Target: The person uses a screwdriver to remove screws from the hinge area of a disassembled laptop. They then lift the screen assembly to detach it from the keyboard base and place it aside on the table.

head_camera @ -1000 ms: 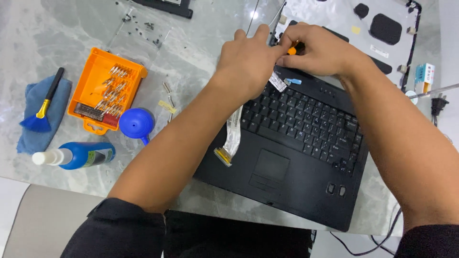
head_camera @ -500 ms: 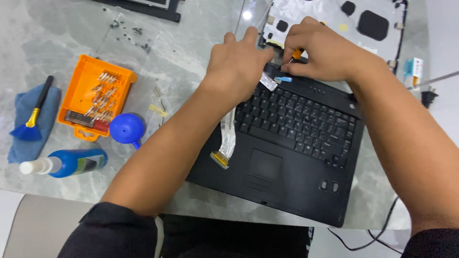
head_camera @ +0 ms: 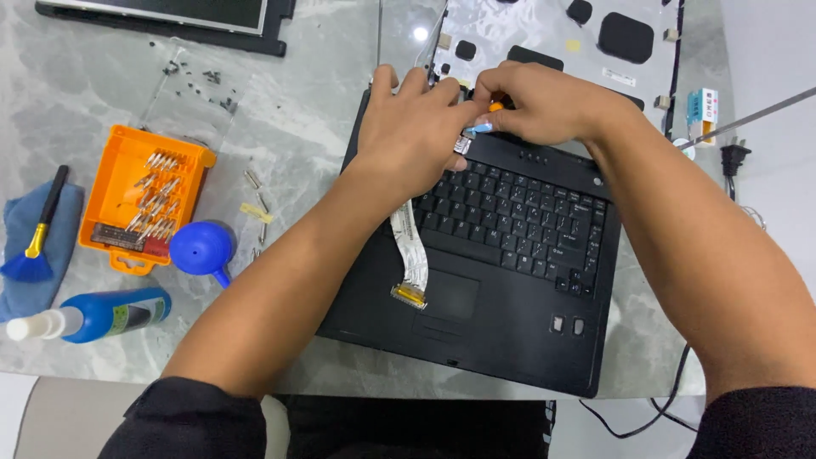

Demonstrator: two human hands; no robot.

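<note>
The black laptop base (head_camera: 510, 280) lies on the marble tabletop (head_camera: 297, 110), right of centre, keyboard up. My work is at its far edge, above the keyboard. My right hand (head_camera: 544, 102) has its fingers pressed together around a small tool with an orange handle (head_camera: 495, 106), its tip at a light-blue tab (head_camera: 478, 128) by the hinge strip. My left hand (head_camera: 412, 127) rests just beside it, palm down on the far left corner of the laptop base, fingers loosely spread and curled over the edge; whether they pinch anything I cannot tell. A flat white ribbon cable (head_camera: 410, 251) runs from under my left hand toward me across the palm rest, ending in a gold connector (head_camera: 408, 295) beside the touchpad.

Beyond the base lies the silver display backing (head_camera: 544, 25). To the left stand an orange bit case (head_camera: 140, 195), a blue air blower (head_camera: 202, 249), a blue bottle (head_camera: 106, 313), and a brush (head_camera: 38, 238) on a blue cloth (head_camera: 17, 217). Loose screws (head_camera: 204, 81) are scattered far left.
</note>
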